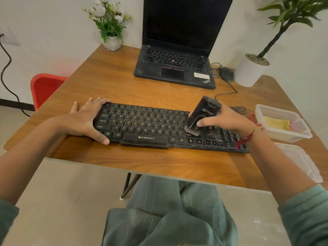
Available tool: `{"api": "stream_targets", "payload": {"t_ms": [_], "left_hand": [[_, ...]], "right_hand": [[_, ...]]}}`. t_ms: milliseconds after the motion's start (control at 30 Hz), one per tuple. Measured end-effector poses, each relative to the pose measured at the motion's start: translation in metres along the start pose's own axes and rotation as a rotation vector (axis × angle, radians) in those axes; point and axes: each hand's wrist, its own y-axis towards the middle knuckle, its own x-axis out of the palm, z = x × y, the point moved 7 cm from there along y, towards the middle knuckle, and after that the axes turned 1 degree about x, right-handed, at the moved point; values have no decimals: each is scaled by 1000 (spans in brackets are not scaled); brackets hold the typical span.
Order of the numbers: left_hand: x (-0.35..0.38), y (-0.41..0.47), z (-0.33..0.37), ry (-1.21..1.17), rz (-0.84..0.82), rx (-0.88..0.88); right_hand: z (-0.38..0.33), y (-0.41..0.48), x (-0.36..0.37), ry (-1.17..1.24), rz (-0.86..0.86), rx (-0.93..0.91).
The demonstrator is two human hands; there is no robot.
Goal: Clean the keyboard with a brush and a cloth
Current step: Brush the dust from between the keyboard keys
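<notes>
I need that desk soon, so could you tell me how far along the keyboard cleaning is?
Nothing looks finished. In hand: the right hand grips the brush, bristles on the keyboard near right Shift; the left hand steadies its end. Left: specks lie beside the brush, and the cloth sits unused in its tub.

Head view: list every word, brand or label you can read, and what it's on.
"ZEBRONICS": keyboard, space bar.
"Caps Lock", "Shift", "Alt", "Ctrl", letters: its keys.
"ThinkPad": laptop palm rest.
Logo on the brush and the laptop's white sticker: too blurred to read.
</notes>
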Motion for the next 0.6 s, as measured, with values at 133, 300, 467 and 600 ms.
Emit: {"api": "stream_targets", "payload": {"t_ms": [133, 300, 467, 600], "left_hand": [[0, 0, 0, -1, -11, -6], [0, 0, 0, -11, -8, -7], [0, 1, 0, -19, -6, -1], [0, 0, 1, -15, 2, 3]], "right_hand": [[-10, 6, -33, -360, 339, 12], [-19, 5, -10, -72, 60, -51], [-18, 17, -37, -402, 356, -45], [-18, 17, -12, -197, 82, -59]]}}
